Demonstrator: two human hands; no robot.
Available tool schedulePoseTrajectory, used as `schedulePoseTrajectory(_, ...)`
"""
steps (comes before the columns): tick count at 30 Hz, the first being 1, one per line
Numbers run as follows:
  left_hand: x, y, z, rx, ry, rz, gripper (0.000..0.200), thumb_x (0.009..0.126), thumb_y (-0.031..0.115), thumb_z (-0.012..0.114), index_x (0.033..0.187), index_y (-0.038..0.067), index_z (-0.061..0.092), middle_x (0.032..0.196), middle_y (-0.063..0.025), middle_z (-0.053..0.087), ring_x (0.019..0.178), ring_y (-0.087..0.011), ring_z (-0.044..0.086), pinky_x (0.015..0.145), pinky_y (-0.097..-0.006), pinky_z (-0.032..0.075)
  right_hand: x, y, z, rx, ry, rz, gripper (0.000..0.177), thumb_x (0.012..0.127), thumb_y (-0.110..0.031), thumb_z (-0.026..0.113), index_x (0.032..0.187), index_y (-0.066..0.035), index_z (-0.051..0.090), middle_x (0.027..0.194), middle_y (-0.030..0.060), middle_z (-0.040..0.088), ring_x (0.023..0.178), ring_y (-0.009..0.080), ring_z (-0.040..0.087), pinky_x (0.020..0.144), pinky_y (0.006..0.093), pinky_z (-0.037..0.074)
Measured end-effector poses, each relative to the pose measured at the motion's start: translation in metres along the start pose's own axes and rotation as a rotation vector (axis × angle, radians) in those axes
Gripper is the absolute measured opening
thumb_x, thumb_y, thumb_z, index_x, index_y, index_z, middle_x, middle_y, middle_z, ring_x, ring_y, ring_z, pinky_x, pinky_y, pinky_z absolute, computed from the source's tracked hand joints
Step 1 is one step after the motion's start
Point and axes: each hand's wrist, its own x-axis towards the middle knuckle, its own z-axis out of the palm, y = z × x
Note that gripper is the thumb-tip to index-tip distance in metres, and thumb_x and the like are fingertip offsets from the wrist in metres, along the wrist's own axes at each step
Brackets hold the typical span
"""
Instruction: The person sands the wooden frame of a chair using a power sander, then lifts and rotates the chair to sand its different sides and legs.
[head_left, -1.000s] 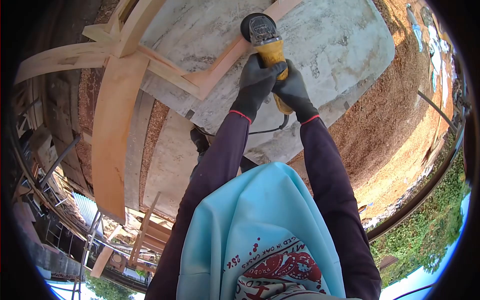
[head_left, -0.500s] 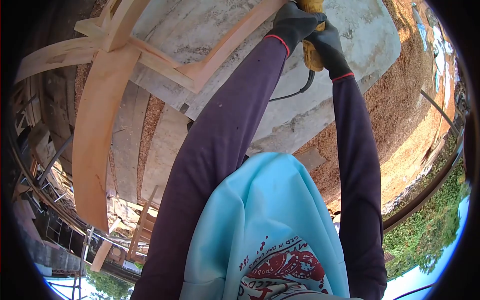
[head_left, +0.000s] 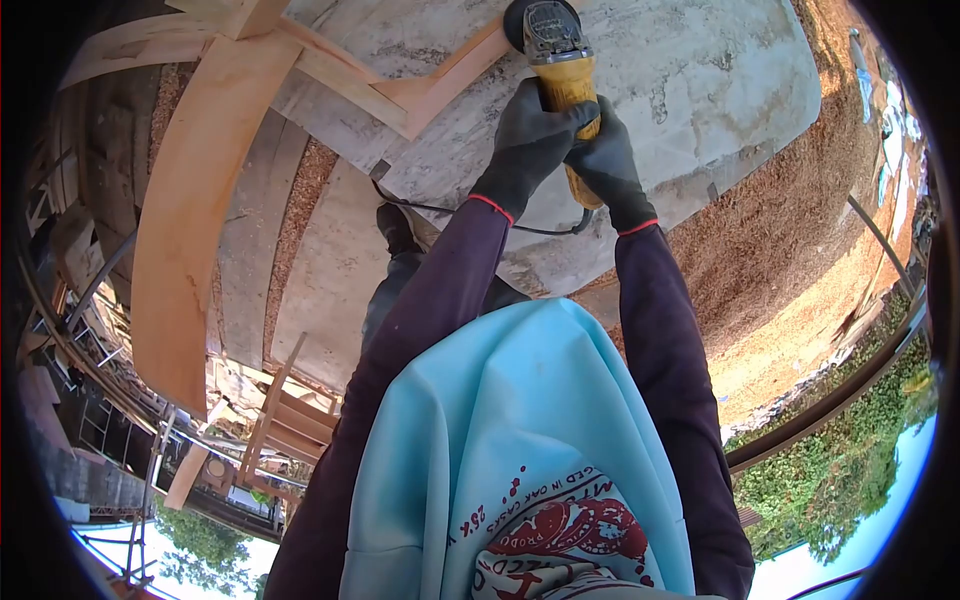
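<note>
A yellow angle grinder (head_left: 567, 80) with a grey head and a dark disc is held in both my gloved hands. My left hand (head_left: 530, 135) wraps its body just behind the head. Farther back, my right hand (head_left: 607, 165) is closed round the rear of the grip, and a black cord (head_left: 545, 231) runs from the tail end. The disc lies right at the edge of a pale wooden frame piece (head_left: 465, 75), overlapping its end in this view. Both gloves are dark grey with red cuffs.
Under the frame is a worn grey board (head_left: 690, 110). A wide curved plank (head_left: 205, 220) joins the frame at left. Wood shavings (head_left: 760, 260) cover the ground at right. The cord crosses near my foot (head_left: 398, 230). A slatted wooden piece (head_left: 300, 425) stands lower left.
Both hands have drawn the grinder back toward my body and slightly left, bringing its head and disc into view. The camera view has shifted a little, and my foot now shows.
</note>
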Motion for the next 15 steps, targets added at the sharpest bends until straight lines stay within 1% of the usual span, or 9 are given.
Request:
schedulePoseTrajectory(1,-0.009,0.0,-0.007,-0.009,-0.007,-0.005,0.05,0.091,0.023,0.08,0.128,-0.002,0.058,0.119,-0.0122,0.069,0.109,-0.0172,0.068,0.093,-0.0322,0.055,-0.006,0.001,0.007,-0.04,-0.006,0.004,0.055,0.076,-0.024,0.085,0.12,-0.004,0.059,0.105,0.0168,0.074,0.1,0.0302,0.074,0.084,0.0402,0.056)
schedulePoseTrajectory(2,-0.022,0.001,-0.013,-0.005,0.002,-0.024,0.051,0.092,0.022,0.08,0.129,-0.003,0.056,0.121,-0.0111,0.068,0.111,-0.0161,0.066,0.095,-0.0315,0.053,-0.013,0.002,0.013,-0.042,-0.025,0.005,0.056,0.075,-0.026,0.085,0.12,-0.004,0.059,0.104,0.0175,0.074,0.1,0.0319,0.074,0.084,0.041,0.056)
schedulePoseTrajectory(4,-0.042,-0.008,-0.023,-0.051,0.019,-0.025,0.049,0.093,0.021,0.079,0.129,-0.003,0.056,0.12,-0.0105,0.068,0.11,-0.0162,0.066,0.095,-0.0313,0.053,-0.028,-0.001,0.026,-0.077,-0.057,-0.034,0.059,0.075,-0.027,0.085,0.122,-0.005,0.057,0.103,0.0183,0.074,0.099,0.0348,0.073,0.083,0.0426,0.056)
schedulePoseTrajectory(5,-0.051,-0.015,-0.029,-0.094,0.04,-0.027,0.047,0.094,0.02,0.078,0.129,-0.003,0.056,0.119,-0.0099,0.068,0.11,-0.0163,0.066,0.095,-0.031,0.053,-0.036,-0.003,0.032,-0.11,-0.082,-0.011,0.06,0.075,-0.028,0.085,0.123,-0.006,0.056,0.104,0.0186,0.074,0.099,0.035,0.073,0.083,0.0433,0.056)
schedulePoseTrajectory(7,-0.074,-0.024,-0.044,-0.125,0.026,-0.048,0.047,0.096,0.018,0.075,0.132,-0.003,0.055,0.122,-0.0096,0.066,0.113,-0.0164,0.065,0.098,-0.0307,0.051,-0.052,-0.004,0.047,-0.013,-0.143,-0.03,0.061,0.075,-0.03,0.084,0.123,-0.007,0.056,0.104,0.0197,0.073,0.098,0.0376,0.072,0.08,0.045,0.056)
schedulePoseTrajectory(8,-0.084,-0.029,-0.05,-0.188,0.07,-0.093,0.048,0.094,0.018,0.076,0.132,-0.003,0.055,0.121,-0.011,0.068,0.112,-0.0174,0.066,0.097,-0.0319,0.052,-0.056,0.006,0.054,-0.171,-0.176,-0.032,0.061,0.076,-0.032,0.083,0.125,-0.008,0.055,0.102,0.0201,0.073,0.096,0.0402,0.071,0.079,0.0465,0.055)
schedulePoseTrajectory(9,-0.094,-0.03,-0.056,-0.251,0.114,-0.139,0.05,0.092,0.018,0.077,0.131,-0.003,0.055,0.12,-0.0124,0.069,0.111,-0.0184,0.067,0.097,-0.0331,0.053,-0.063,0.005,0.062,-0.247,-0.179,-0.065,0.06,0.077,-0.034,0.082,0.125,-0.009,0.055,0.099,0.0196,0.073,0.094,0.0422,0.07,0.079,0.0479,0.055)
schedulePoseTrajectory(11,-0.107,-0.029,-0.067,-0.27,0.141,-0.136,0.05,0.093,0.016,0.076,0.134,-0.003,0.054,0.123,-0.0122,0.068,0.113,-0.0182,0.066,0.099,-0.0331,0.052,-0.072,0.003,0.077,-0.247,-0.189,-0.137,0.059,0.077,-0.034,0.08,0.124,-0.01,0.055,0.096,0.0192,0.073,0.092,0.0428,0.07,0.079,0.0492,0.055)
schedulePoseTrajectory(15,-0.11,-0.031,-0.081,-0.27,0.152,-0.167,0.051,0.094,0.017,0.076,0.135,-0.003,0.053,0.126,-0.0125,0.067,0.115,-0.0179,0.065,0.099,-0.0329,0.051,-0.07,-0.004,0.088,-0.28,-0.226,-0.099,0.058,0.077,-0.034,0.08,0.123,-0.009,0.055,0.097,0.0197,0.073,0.093,0.0431,0.07,0.078,0.0493,0.055)
